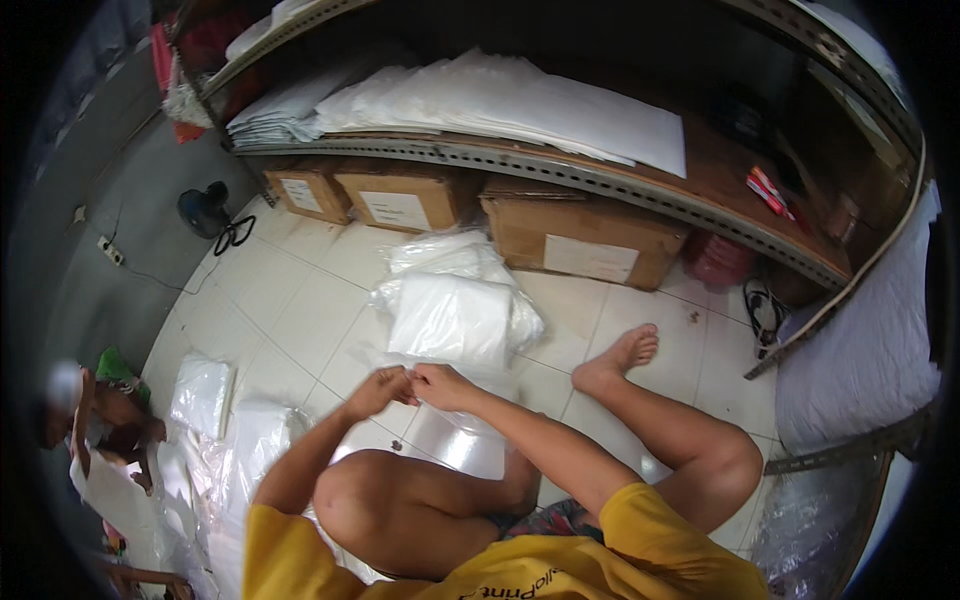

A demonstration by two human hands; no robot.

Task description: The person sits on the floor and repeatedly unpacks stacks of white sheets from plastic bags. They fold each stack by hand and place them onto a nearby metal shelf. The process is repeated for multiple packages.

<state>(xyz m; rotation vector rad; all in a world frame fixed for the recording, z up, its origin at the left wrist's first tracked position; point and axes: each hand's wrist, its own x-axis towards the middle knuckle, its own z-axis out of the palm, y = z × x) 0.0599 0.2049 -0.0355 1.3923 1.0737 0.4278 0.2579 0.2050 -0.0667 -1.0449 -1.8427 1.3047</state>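
Observation:
Close together in front of my knees, my left hand (383, 391) and my right hand (445, 387) are both closed, fingers meeting at the edge of a clear plastic bag (462, 432). The bag's film spreads below and around my hands over the floor. Just beyond them lies a stack of white sheets in clear plastic (450, 318), with more plastic-wrapped white bundles (455, 252) behind it. What exactly my fingertips pinch is partly hidden by the fingers.
Cardboard boxes (585, 232) stand under a metal-edged shelf (500, 165) bearing piles of white sheets (500, 105). A small fan (205, 210) is by the grey wall. At left, another person (110, 420) is beside plastic-wrapped packs (202, 396). A large white bundle (855, 340) stands at right.

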